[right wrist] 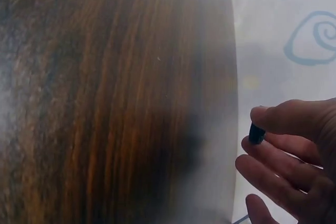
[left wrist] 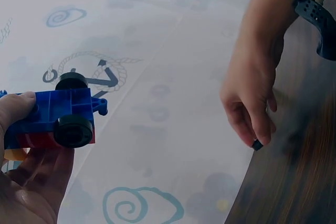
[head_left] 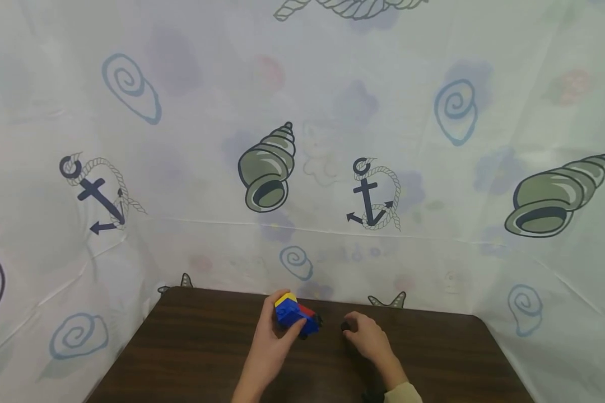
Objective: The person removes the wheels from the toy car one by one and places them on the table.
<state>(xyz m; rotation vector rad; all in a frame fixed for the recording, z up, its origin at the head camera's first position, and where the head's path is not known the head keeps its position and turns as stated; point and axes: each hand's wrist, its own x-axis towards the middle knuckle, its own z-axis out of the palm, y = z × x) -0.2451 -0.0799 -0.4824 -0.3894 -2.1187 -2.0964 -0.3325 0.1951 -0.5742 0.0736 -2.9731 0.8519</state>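
Left hand pinches toy vehicle between thumb and fingers — right hand pinches dark piece at fingertips

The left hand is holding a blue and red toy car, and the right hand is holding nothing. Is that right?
Not quite: the right hand isn't empty. It pinches a small dark piece, as the right wrist view shows. The left hand does hold the blue and red toy car.

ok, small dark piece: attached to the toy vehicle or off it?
Off. The right hand pinches the small dark piece, with a visible gap to the toy vehicle in the left hand.
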